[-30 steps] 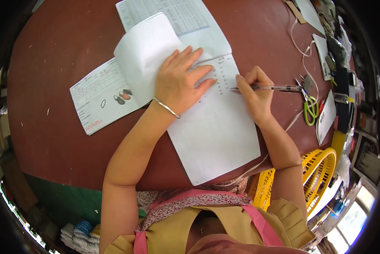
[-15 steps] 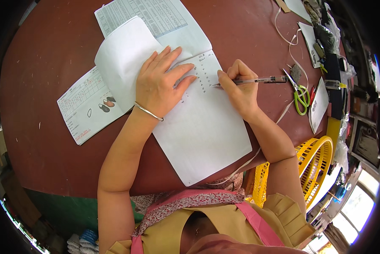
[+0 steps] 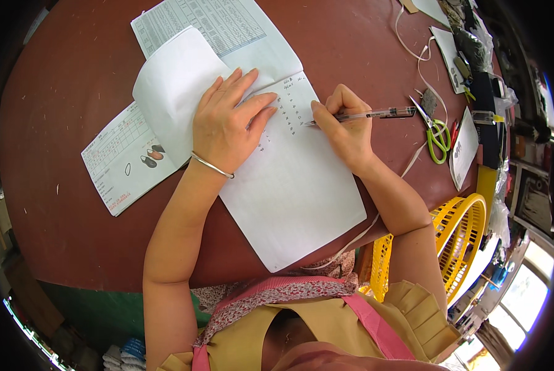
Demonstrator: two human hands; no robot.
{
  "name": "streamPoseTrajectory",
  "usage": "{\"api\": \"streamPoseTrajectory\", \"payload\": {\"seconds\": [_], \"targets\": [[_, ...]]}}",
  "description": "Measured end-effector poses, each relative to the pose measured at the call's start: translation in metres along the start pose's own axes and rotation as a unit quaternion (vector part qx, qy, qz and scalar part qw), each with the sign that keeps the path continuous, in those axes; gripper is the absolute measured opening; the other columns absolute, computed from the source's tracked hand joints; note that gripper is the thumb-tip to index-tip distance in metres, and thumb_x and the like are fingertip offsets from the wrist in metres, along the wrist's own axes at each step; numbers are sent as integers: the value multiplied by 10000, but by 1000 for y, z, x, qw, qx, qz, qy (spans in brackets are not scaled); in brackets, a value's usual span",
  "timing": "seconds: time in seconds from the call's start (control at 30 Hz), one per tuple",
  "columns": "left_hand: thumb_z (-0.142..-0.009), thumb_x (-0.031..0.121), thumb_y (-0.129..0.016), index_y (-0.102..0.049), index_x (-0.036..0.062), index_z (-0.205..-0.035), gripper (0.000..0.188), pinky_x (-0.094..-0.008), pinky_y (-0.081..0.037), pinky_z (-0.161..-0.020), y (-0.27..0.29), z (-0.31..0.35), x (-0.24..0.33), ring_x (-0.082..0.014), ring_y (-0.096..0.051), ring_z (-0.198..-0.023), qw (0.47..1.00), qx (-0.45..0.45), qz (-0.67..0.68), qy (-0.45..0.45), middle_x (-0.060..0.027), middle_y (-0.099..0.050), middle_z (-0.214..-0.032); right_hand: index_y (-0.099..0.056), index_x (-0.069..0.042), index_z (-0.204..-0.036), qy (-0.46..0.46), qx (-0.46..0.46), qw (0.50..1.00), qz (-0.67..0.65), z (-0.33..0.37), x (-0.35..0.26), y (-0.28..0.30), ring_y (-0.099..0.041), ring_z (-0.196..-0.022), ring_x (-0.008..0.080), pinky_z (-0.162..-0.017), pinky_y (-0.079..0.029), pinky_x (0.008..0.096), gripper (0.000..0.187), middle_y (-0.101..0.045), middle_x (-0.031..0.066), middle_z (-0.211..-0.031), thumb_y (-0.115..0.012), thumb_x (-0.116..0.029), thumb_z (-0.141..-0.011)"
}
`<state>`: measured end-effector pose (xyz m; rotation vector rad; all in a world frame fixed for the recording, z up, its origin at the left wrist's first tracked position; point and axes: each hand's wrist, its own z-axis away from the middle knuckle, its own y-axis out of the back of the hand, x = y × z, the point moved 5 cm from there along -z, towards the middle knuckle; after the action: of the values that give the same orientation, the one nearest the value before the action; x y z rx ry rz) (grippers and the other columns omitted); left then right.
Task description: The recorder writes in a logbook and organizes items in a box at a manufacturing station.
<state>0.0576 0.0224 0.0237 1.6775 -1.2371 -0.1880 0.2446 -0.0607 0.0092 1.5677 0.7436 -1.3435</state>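
My left hand (image 3: 227, 127), with a silver bangle at its wrist, lies flat with fingers spread on the papers. It rests where a folded-back white page (image 3: 172, 74) meets a white sheet (image 3: 295, 204) bearing short columns of handwriting. A slim clear pen (image 3: 382, 112) with a dark end is gripped in my right hand (image 3: 345, 127), its tip at the writing on the sheet. Left of my left hand, a printed form (image 3: 125, 161) with a grid and small shoe pictures sticks out from under the folded page. A sheet with a printed table (image 3: 212, 28) lies beyond it.
On the reddish-brown table (image 3: 60, 210), green-handled scissors (image 3: 439, 143) lie right of the pen beside a pale cord (image 3: 420, 59) and a paper (image 3: 464, 151). A yellow plastic basket (image 3: 459, 241) stands by my right elbow. Bags and boxes crowd the right edge.
My left hand has shifted slightly left on the papers. The pen stays in my right hand, its tip still at the writing. The whole view has moved a little.
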Motion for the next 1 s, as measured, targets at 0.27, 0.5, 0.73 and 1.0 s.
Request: {"api": "streamPoseTrajectory", "payload": {"seconds": [0.27, 0.5, 0.73, 1.0], "targets": [[-840, 168, -784, -788, 160, -1004, 163, -483, -470, -1058, 0, -1, 0, -317, -629, -1232, 1000, 5, 1, 3, -85, -691, -1271, -412, -78, -675, -2, 1, 1000, -8, 0, 1, 0, -386, -577, 29, -510, -326, 258, 358, -450, -41, -597, -718, -75, -860], [-841, 149, -782, -758, 139, -1036, 197, -486, -470, -1055, -1, 0, -2, -322, -632, -1229, 1000, 4, 8, 5, -81, -690, -1278, -408, -78, -675, 3, -2, 1000, 2, 0, 0, 1, -384, -578, 32, -510, -324, 261, 361, -449, -38, -602, -719, -73, -860], [-843, 63, -739, -744, 140, -1023, 196, -496, -477, -1048, -1, -1, -4, -328, -637, -1223, 1000, -2, 12, 2, -82, -691, -1278, -406, -83, -679, -13, -4, 1000, -17, 0, 1, 0, -391, -584, 33, -518, -334, 259, 363, -452, -40, -610, -717, -68, -865], [-803, -27, -665, -767, 167, -974, 278, -502, -458, -1070, 1, 1, -5, -338, -623, -1241, 1000, -5, 13, -16, -102, -692, -1271, -404, -80, -681, -13, -4, 1000, -13, 0, 1, 0, -382, -588, 37, -519, -329, 265, 364, -441, -41, -611, -715, -78, -869]]}}
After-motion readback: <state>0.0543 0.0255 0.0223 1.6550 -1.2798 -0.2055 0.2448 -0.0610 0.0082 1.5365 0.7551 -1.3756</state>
